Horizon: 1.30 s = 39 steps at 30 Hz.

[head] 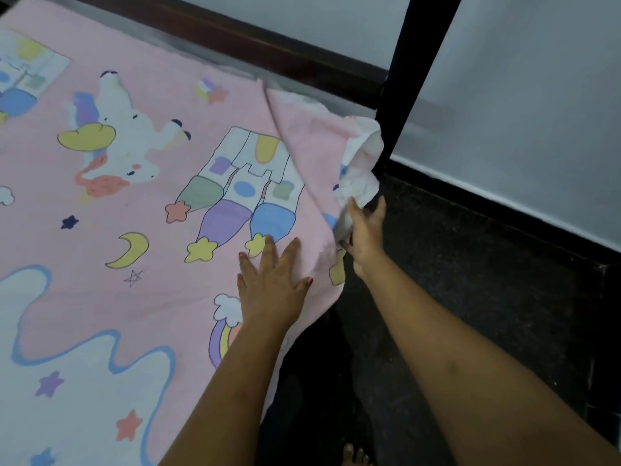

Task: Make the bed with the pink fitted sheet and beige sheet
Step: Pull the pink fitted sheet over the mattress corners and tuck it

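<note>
So, left hand (272,284) flat, pinning pink fitted sheet (161,95) | right hand (364,230) at its 2 o'clock, probably tucking bunched corner (359,153), grip unclear

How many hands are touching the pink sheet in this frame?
2. The left hand lies flat on the sheet near its side edge; the right hand holds the sheet's bunched corner beside the black post. None seems hidden.

Wall (537,79): pale grey, plain, far right.
Skirting (504,215): black band with a white upper edge, along the wall's base.
Floor (470,280): dark, speckled, right of the bed.
Post (410,79): black, upright, at the far corner.
Rail (268,45): dark brown, along the far side.
</note>
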Available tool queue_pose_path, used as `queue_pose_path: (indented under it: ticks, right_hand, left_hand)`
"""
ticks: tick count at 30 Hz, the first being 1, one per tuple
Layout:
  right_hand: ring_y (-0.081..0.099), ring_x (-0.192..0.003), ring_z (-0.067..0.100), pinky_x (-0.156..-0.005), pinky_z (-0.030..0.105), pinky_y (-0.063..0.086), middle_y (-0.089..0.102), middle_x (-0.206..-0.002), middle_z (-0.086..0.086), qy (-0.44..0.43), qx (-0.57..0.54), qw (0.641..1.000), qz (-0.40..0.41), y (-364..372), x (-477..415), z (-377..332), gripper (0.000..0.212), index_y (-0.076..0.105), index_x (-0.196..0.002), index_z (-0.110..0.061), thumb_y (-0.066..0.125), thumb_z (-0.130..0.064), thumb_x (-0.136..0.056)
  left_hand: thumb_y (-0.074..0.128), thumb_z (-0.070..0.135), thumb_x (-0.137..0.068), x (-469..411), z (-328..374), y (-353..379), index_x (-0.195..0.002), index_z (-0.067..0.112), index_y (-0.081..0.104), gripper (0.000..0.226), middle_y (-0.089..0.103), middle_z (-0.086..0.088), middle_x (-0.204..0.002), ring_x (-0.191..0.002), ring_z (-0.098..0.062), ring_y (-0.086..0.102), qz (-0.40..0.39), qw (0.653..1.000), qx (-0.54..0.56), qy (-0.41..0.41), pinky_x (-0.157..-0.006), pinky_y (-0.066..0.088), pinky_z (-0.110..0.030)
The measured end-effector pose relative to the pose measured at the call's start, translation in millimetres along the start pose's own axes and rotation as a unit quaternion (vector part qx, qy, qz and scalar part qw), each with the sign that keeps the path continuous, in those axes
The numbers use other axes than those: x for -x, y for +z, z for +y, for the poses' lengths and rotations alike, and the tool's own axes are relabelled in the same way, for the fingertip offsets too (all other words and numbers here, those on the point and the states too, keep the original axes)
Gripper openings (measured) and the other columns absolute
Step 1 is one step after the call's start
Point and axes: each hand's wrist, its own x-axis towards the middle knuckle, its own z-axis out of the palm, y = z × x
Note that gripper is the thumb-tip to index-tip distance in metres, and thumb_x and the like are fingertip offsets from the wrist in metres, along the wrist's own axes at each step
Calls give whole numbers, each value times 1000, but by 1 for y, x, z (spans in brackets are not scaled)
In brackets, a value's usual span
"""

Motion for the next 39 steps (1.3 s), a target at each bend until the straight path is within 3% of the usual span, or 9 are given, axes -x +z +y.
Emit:
queue_pose_path:
  ticks: [2,6,8,16,22,27,34,37,39]
  right_hand:
    - [50,-124,25,-102,45,45,44,-142,8,-39,63,997,-18,17,-14,-16,88,21,-147,-26,74,-37,-78]
    - [57,-107,35,-87,39,48,56,-120,18,-89,197,969,116,33,-44,-34,39,48,-122,-6,61,-24,-91]
    - [57,-109,34,-84,34,43,58,-120,19,-73,194,966,154,25,-55,-41,30,51,-124,-7,48,-22,-98]
    - [53,-115,34,-91,33,41,55,-128,16,-3,361,926,108,7,-84,-44,37,46,-135,-15,33,-23,-102]
    - [51,-120,35,-96,36,41,53,-132,19,115,352,920,126,-9,-104,-27,39,51,-132,-6,38,-25,-101]
    - [52,-118,36,-93,35,41,53,-130,21,123,420,891,118,-52,-134,-31,43,52,-129,-6,30,-32,-103]
    - [45,-127,36,-104,36,36,44,-140,24,236,463,849,93,-116,-179,-8,43,45,-139,-1,39,-22,-102]
    - [56,-111,40,-93,41,46,55,-125,28,292,482,817,125,-169,-153,20,43,53,-126,10,51,-22,-98]
    - [57,-95,37,-80,37,46,57,-113,24,310,462,825,98,-174,-150,23,37,54,-120,13,53,-15,-96]
  left_hand:
    - [39,49,-96,-9,7,-4,-149,41,2,65,-10,5,-159,-143,-42,-10,-6,1000,-9,6,-114,10,-54]
    - [35,49,-97,-30,20,-10,-148,41,1,63,-5,6,-160,-143,-42,-9,0,1000,-13,21,-114,9,-55]
    - [34,49,-97,-43,26,-15,-149,39,1,62,-4,5,-160,-144,-39,-8,4,1000,-9,28,-114,8,-55]
    - [32,47,-98,-82,32,-40,-150,35,-1,62,-6,6,-159,-146,-27,-8,14,995,-21,97,-117,8,-50]
    - [30,46,-98,-114,49,-53,-149,38,-2,60,-6,9,-159,-147,-24,-6,24,991,-41,128,-116,9,-50]
    - [31,46,-98,-134,81,-45,-149,39,-1,60,-9,9,-159,-145,-31,-10,32,990,-42,127,-114,8,-56]
    - [30,47,-98,-149,104,-46,-148,41,-2,60,-11,10,-158,-145,-27,-13,39,992,-38,114,-112,6,-61]
    - [32,46,-98,-156,111,-48,-148,42,3,58,-8,10,-159,-145,-26,-14,35,992,-23,117,-110,5,-64]
    - [34,46,-98,-162,116,-50,-148,42,4,58,-9,10,-159,-145,-27,-15,26,992,-25,123,-110,4,-64]
